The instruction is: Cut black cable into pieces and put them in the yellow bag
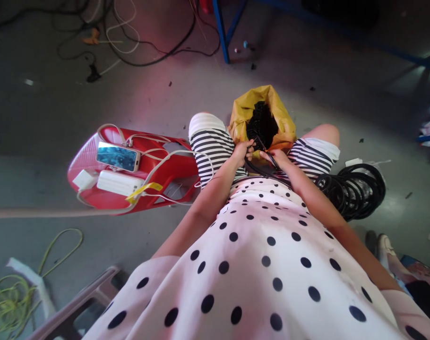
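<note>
My left hand point(244, 151) is closed in a pinch on a black cable point(257, 167) that runs across my lap. My right hand point(277, 157) is closed too, gripping the same black cable along with a thin reddish tool I cannot make out. Both hands meet between my knees, just in front of a yellow bag point(268, 115) filled with black pieces. The cable leads right to a big coil of black cable point(353, 189) on the floor by my right thigh.
A red plastic stool point(165, 172) on my left carries a phone point(117, 157), a white power bank point(119, 183) and white charging cords. Yellow-green wire point(12, 297) lies at bottom left. Loose cables and a blue frame leg point(222, 33) are ahead. Another person's foot point(387, 248) is at right.
</note>
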The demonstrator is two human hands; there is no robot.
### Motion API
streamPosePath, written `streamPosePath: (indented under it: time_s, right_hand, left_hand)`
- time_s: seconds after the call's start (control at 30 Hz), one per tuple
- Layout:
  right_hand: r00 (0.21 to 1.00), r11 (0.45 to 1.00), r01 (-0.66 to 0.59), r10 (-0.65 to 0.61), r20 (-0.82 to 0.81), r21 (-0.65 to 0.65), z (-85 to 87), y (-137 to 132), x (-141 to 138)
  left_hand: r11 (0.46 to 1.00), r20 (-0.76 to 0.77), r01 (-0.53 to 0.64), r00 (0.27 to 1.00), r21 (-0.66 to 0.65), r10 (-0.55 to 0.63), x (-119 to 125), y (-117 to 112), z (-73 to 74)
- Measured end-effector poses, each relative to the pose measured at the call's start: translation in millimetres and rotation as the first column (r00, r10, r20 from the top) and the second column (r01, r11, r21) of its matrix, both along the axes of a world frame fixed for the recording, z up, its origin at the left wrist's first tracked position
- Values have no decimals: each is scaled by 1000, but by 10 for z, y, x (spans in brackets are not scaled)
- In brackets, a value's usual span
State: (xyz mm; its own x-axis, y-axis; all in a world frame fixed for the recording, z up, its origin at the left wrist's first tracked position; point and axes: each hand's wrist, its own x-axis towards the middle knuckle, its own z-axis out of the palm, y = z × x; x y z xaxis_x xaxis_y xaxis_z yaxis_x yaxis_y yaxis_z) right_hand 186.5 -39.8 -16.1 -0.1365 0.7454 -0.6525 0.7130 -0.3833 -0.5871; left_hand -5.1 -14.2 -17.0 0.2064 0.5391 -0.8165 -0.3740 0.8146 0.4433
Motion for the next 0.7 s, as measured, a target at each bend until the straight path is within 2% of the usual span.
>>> streamPosePath:
  time_s: [0.33,0.7]
  right_hand:
    - [1000,1000,-23,23,14,4,49,-15,-18]
    - [999,995,-20,15,50,102,-102,-20,-7]
  left_hand:
    - [1000,38,8,999,2,-8,-10,-21,-55]
    - [1000,51,14,999,-3,-14,-44,-30,28]
